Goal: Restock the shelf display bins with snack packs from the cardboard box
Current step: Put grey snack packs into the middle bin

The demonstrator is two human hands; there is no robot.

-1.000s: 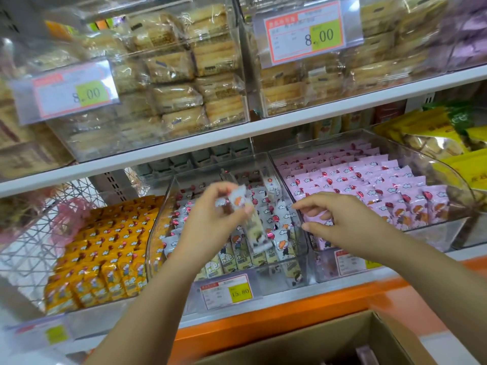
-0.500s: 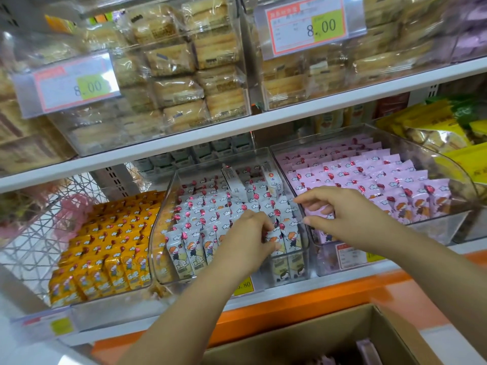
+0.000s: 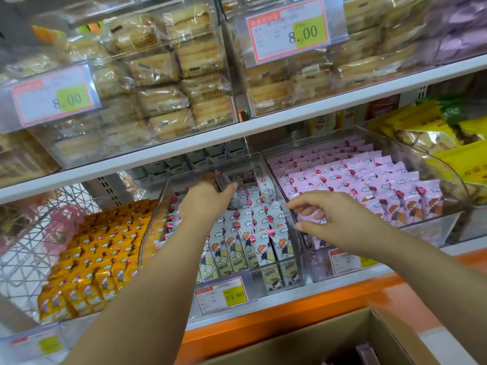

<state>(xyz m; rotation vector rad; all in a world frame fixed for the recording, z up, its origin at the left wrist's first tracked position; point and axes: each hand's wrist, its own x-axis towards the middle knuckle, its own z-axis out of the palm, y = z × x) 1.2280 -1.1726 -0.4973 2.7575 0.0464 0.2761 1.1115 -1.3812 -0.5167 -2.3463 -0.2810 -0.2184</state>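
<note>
Our left hand (image 3: 208, 204) has moved from the front to the back of the middle bin (image 3: 158, 206) and pinches a pack (image 3: 222, 180), so we judge the tidying unfinished. Our right hand (image 3: 334, 219) hovers half-curled, and we cannot tell if it holds anything.

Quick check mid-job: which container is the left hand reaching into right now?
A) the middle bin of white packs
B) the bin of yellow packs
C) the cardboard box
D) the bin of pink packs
A: the left hand is inside the middle bin, up at its back end above the rows of white packs.
</note>
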